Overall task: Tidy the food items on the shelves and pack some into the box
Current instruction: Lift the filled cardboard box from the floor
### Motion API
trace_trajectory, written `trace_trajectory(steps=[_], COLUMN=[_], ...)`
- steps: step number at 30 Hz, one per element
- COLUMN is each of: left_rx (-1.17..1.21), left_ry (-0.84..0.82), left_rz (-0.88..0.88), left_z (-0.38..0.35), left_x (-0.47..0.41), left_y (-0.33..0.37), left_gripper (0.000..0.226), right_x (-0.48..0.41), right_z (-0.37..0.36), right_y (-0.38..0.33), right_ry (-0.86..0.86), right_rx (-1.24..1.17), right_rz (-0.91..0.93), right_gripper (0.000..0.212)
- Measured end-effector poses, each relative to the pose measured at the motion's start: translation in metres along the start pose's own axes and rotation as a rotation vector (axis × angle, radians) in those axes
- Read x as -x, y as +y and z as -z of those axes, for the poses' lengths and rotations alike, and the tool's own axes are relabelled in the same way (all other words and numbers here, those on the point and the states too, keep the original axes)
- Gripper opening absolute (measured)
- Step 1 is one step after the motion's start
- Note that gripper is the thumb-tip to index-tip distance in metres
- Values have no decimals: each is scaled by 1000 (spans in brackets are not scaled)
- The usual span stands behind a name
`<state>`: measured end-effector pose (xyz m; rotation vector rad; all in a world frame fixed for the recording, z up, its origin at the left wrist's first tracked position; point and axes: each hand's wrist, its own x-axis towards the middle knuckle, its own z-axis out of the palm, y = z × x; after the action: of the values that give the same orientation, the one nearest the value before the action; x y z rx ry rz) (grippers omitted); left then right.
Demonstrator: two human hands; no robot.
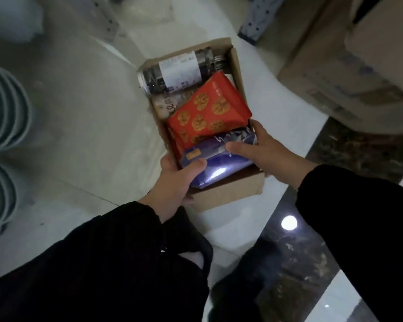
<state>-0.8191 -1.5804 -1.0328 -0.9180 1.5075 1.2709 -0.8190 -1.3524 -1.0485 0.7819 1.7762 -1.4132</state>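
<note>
Box (228, 196) on the pale floor (91, 135) holds a jar (179, 70) farthest, a red packet (207, 112) midway, a blue packet (221, 163) nearest. My left hand (179, 180) grips the box's near-left corner, thumb on the blue packet; my right hand (263, 149) clasps that packet's right end.

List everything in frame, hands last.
small brown cardboard box: 1, brown, white floor, centre
clear cylindrical jar with white label: 1, clear, box's far end
pale printed packet: 1, cream, partly under red packet
red packet with orange round prints: 1, red, mid-box
glossy blue packet: 1, blue, box's near end
large cardboard cartons: 2 at least, brown, upper right
grey metal shelf legs: 2, grey, top
white ribbed stacks: 2, white, left edge, blurred
left hand: thumb on blue packet, fingers outside box corner
right hand: thumb on blue packet, fingers at right wall
</note>
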Motion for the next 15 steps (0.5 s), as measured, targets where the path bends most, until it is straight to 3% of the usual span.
trace_trajectory(steps=[8,12,15], left_rx=[-153,-325,-476], left_ry=[-66,-115,-148], left_rz=[11,0,-57], left_z=[-33,-53,-77], left_x=[13,24,32], left_y=[-55,-80,-92], left_gripper=[75,65,56], right_x=[53,92,121], right_z=[-2,-8,-17], right_y=[94,149,191], right_ry=[138,196,318], right_rx=[-145,-278,-415], right_rz=[-58,-125,-154], right_gripper=[94,83,87])
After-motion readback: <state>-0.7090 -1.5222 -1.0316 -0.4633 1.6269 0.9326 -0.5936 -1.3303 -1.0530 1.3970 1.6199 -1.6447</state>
